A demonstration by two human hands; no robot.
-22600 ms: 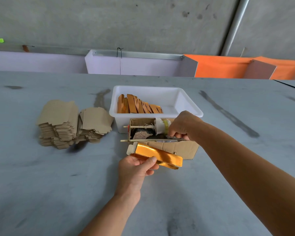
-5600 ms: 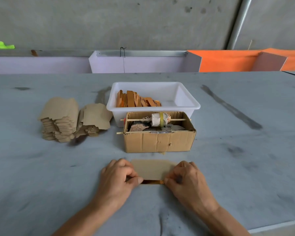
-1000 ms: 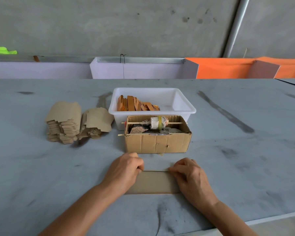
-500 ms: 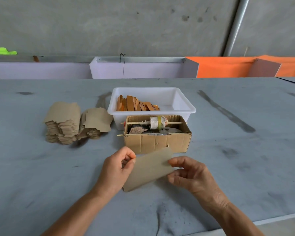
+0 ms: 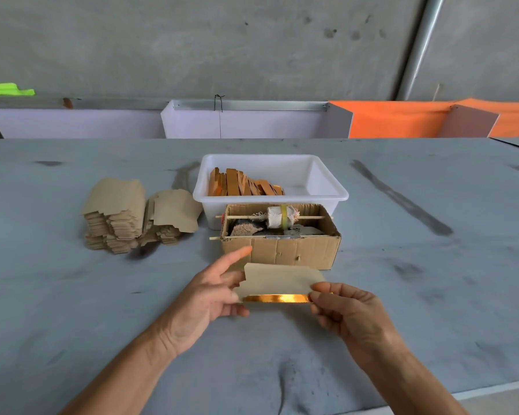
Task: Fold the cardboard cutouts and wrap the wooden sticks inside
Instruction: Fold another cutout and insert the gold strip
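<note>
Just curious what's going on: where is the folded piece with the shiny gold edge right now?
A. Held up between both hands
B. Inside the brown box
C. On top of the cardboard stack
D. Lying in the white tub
A: the left hand and right hand each grip an end of the folded cutout, lifted in front of the brown box.

Place: a bare workshop or packing station was indicated.
Wall: raw grey concrete wall [image 5: 222, 46] with a metal pipe [image 5: 417, 46] was seen.
Surface: a wide, stained grey worktable [image 5: 72, 295] was used.
Stock: a stack of brown die-cut cardboard cutouts [image 5: 117, 217] and a white plastic tub [image 5: 327, 187] of flat orange-brown wooden sticks [image 5: 243, 187] were laid out in bulk.
</note>
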